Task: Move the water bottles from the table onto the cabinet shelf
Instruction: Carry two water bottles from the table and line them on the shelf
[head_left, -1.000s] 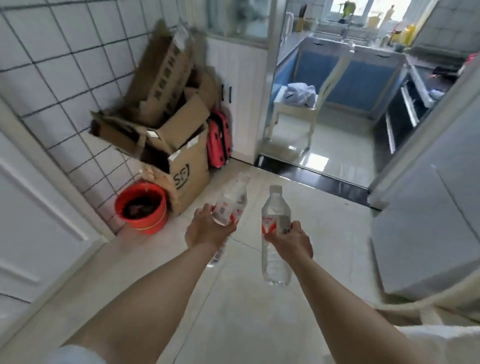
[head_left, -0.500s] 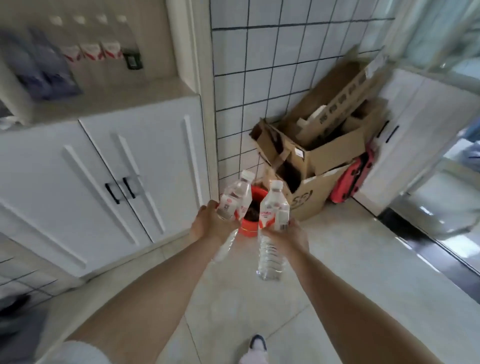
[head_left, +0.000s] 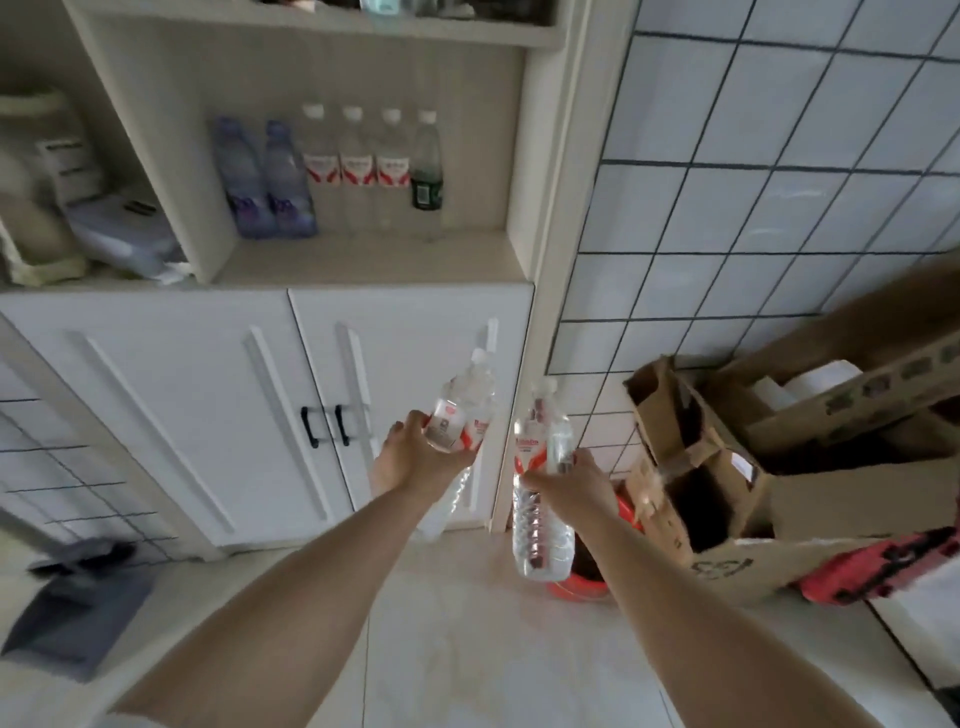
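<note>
Top shelf cut off, blurry. Shelf (head_left: 363, 260) mid-frame: 6 bottles (head_left: 358, 171). L hand (head_left: 415, 462) grips 1 bottle (head_left: 460, 415), R hand (head_left: 571, 483) grips 1 bottle (head_left: 540, 525), fingers wrapped.

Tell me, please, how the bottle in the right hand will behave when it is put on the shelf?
The bottle looks tall and narrow, so it may tip if set down crooked. Its clear ribbed plastic probably yields slightly under the right hand.
</note>
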